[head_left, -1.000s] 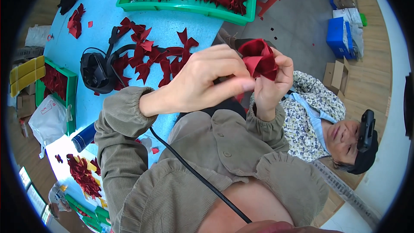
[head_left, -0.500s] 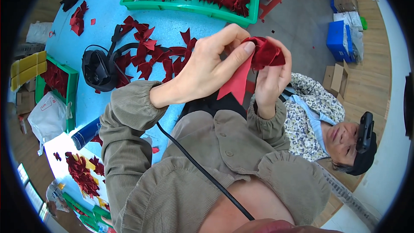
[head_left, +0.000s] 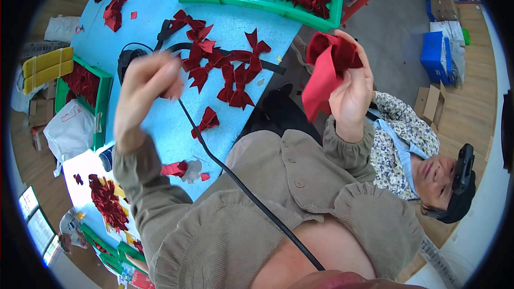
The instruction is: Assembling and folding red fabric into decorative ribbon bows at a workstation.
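Red ribbon bow (head_left: 324, 72): gripped in the right hand (head_left: 350, 99), raised beyond the right edge of the blue bench (head_left: 107, 48); loops dark and velvety, one smoother, lighter tail hanging down toward the near left.

Left hand (head_left: 149, 83): raised over the bench, well apart from the bow, fingers curled, blurred; impossible to tell whether closed on anything.

Loose dark red bows (head_left: 206, 51): clustered mid-bench, between the two hands, some overlapping. Single bow (head_left: 208, 121): lying nearer, apart from the cluster.

Black strapped device (head_left: 124, 64): on the bench, partly hidden behind the left hand.

Large green tray (head_left: 241, 4): far side, filled with rows of dark red bows. Smaller green tray (head_left: 101, 96): left, likewise holding dark red pieces; white plastic bag (head_left: 69, 131) just beside, on the near side.

Black cable (head_left: 241, 182): running across the front of the jacket.

Seated co-worker (head_left: 404, 123): right, in a patterned top.

Blue crate (head_left: 436, 56): far right, on the floor.
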A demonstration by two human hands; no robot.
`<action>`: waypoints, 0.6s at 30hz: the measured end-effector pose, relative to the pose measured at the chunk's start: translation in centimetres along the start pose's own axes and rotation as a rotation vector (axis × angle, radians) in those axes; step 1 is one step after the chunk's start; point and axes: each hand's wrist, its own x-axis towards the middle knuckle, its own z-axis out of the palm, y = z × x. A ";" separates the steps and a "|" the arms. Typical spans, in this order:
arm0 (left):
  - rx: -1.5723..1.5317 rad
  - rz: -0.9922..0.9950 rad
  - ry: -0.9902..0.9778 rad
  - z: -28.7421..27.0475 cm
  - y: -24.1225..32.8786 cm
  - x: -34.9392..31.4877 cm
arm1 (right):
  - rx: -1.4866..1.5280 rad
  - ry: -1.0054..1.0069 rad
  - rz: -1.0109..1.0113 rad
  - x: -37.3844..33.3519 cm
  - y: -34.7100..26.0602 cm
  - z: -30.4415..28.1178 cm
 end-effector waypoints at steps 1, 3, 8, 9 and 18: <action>0.076 -0.171 -0.066 -1.4 -0.8 -2.9 | -0.006 0.007 -0.004 -0.2 -0.1 -0.1; 0.129 -0.529 -0.286 -1.0 -3.5 -8.0 | -0.111 0.060 -0.033 -0.9 -0.2 -0.4; 0.340 -0.379 -0.397 10.1 -11.6 -9.9 | -0.127 0.043 -0.007 -2.8 1.0 -1.0; 0.191 -0.212 -0.159 12.7 -12.8 -8.9 | -0.118 0.043 0.016 -3.1 1.8 -1.0; -0.650 0.155 0.475 20.3 -6.2 3.2 | -0.432 0.075 -0.193 -7.6 5.5 -2.9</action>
